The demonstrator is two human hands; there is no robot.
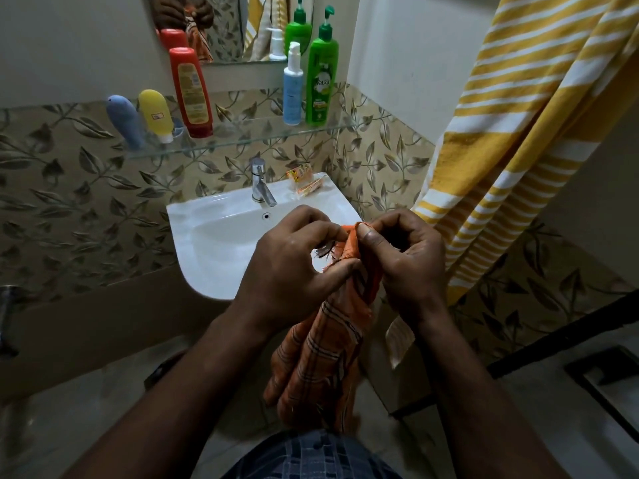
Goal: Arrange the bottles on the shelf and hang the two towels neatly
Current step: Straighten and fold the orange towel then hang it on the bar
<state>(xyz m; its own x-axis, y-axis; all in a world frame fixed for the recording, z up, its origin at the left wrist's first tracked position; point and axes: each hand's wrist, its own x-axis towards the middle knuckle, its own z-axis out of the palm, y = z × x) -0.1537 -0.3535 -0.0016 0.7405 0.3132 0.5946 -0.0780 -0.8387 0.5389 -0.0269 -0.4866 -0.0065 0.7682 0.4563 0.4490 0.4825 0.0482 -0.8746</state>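
An orange checked towel [321, 354] hangs bunched in front of me, over the sink's front edge. My left hand [294, 267] and my right hand [401, 257] both pinch its top edge, close together. A yellow and white striped towel [511, 133] hangs at the right along the wall. On the glass shelf [242, 138] stand a blue tube [126, 121], a yellow tube [157, 114], a red bottle [191, 91], a white and blue pump bottle [293, 88] and a green pump bottle [322, 74], all upright.
A white sink [214, 233] with a chrome tap [260, 183] sits under the shelf. Small orange packets [306, 183] lie on the sink's back right corner. A mirror [228, 25] hangs above the shelf. A dark rail [560, 326] runs at the lower right.
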